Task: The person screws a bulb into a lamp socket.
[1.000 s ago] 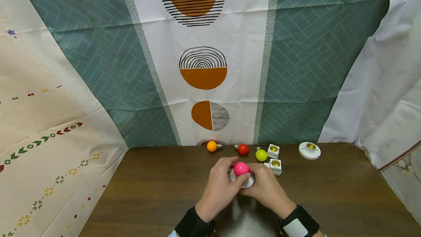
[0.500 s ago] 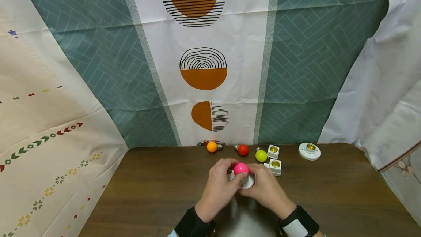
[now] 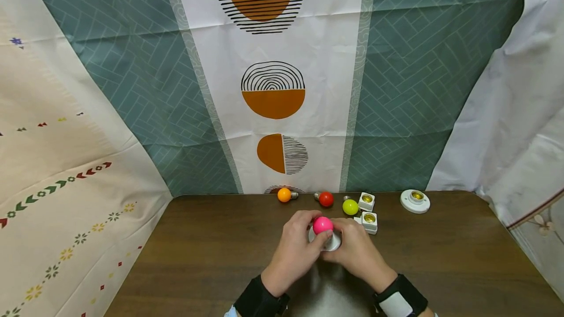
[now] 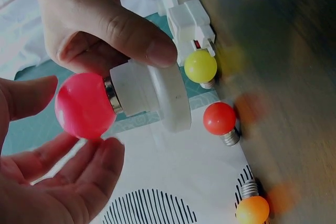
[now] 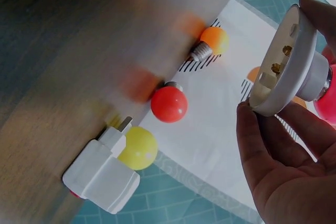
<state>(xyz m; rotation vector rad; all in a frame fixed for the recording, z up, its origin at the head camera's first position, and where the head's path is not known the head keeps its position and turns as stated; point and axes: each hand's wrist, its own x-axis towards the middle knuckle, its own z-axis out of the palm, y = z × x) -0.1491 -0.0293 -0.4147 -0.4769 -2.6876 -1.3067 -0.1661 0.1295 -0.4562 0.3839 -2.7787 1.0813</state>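
Above the table, my left hand (image 3: pixel 294 243) has its thumb and fingertips around a round pink light bulb (image 4: pixel 86 106). The bulb sits in the mouth of a round white lamp holder (image 4: pixel 170 98), and a band of its metal base shows between the two. My right hand (image 3: pixel 354 248) grips the holder by its disc-shaped base, thumb on one edge and fingers on the other. In the right wrist view the holder (image 5: pixel 283 72) is tilted, its underside with brass screws showing; most of the pink bulb is cut off by the frame there.
Along the table's (image 3: pixel 211 248) back edge lie an orange bulb (image 3: pixel 284 195), a red bulb (image 3: pixel 326 199) and a yellow-green bulb (image 3: pixel 350 207). Two square white plug-in sockets (image 3: pixel 366 202) stand beside the last. Farther right is another round lamp holder (image 3: pixel 415 202). Cloth hangs behind.
Both hands stay in the same place with the bulb and holder. Only a slight shift of the left thumb on the pink bulb shows.
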